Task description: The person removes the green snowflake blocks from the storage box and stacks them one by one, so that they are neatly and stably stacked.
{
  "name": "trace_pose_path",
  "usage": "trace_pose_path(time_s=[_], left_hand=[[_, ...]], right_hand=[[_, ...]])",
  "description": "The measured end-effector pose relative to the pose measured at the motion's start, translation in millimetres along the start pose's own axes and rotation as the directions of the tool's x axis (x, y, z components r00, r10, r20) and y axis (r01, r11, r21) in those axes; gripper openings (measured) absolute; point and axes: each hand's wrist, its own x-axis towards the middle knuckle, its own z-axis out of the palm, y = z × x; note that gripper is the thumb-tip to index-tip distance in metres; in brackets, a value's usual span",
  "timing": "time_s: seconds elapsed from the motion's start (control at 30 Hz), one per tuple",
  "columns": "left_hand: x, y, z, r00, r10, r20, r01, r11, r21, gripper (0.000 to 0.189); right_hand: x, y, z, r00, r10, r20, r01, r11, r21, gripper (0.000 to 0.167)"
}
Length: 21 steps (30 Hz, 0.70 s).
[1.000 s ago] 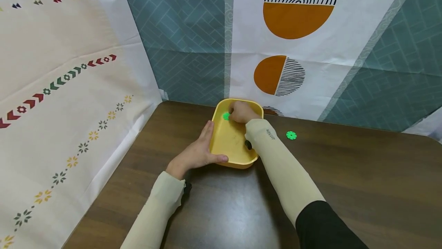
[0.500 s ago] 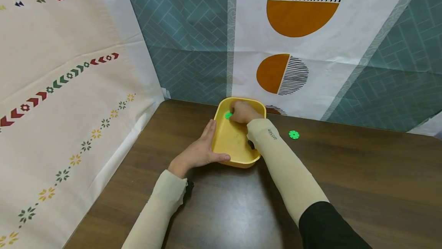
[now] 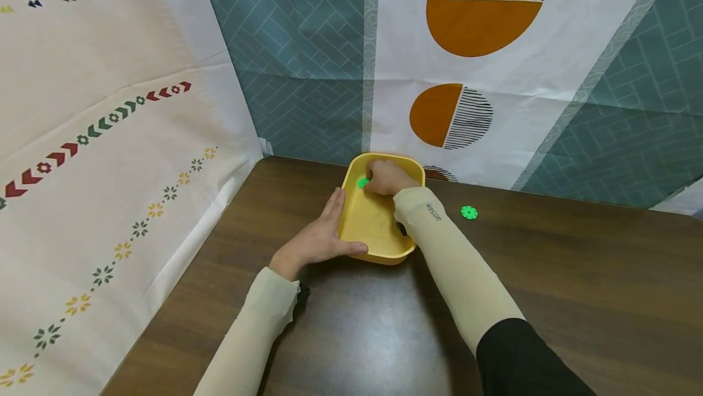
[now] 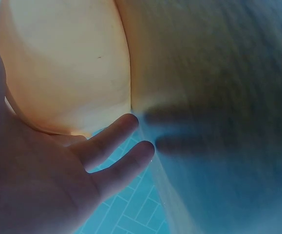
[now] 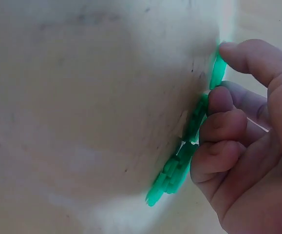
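A yellow tray (image 3: 368,225) with raised walls stands at the back of the table. My left hand (image 3: 315,237) rests against its left side, fingers straight along the outer wall and thumb at the near rim. In the left wrist view two fingertips (image 4: 143,148) lie beside the tray wall (image 4: 67,58). My right hand (image 3: 385,177) reaches into the far end of the tray. Its thumb and index finger pinch a green notched disc (image 5: 218,70). Several more green discs (image 5: 177,165) lie by the curled fingers; from above, the hand mostly hides them.
Another green notched disc (image 3: 469,212) lies on the brown table (image 3: 549,274), right of the tray. A patterned cloth backdrop (image 3: 307,66) rises right behind the tray. A white cloth (image 3: 137,188) borders the table on the left.
The head view has shifted slightly, so the scene sits a little further right and higher. Both hands keep their places at the tray.
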Motion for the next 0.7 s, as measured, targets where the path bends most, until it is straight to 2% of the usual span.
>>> trace_pose_path(time_s=[0.2,0.5,0.7], left_hand=[[-0.3,1.8,-1.2,1.000,-0.001,-0.002,0.001,1.000,0.004,0.133],[-0.4,1.2,0.6,1.000,0.002,-0.006,-0.002,1.000,0.005,0.131],[-0.1,1.1,0.9,1.000,0.017,-0.013,-0.017,1.000,0.009,0.130]], right_hand=[[1.3,-0.1,0.1,1.000,-0.004,0.012,0.004,1.000,-0.022,0.019],[-0.7,-0.3,0.2,0.999,-0.031,-0.014,0.031,0.999,-0.030,0.016],[-3.5,-0.8,-1.5,1.000,-0.012,-0.015,0.012,1.000,-0.028,0.022]])
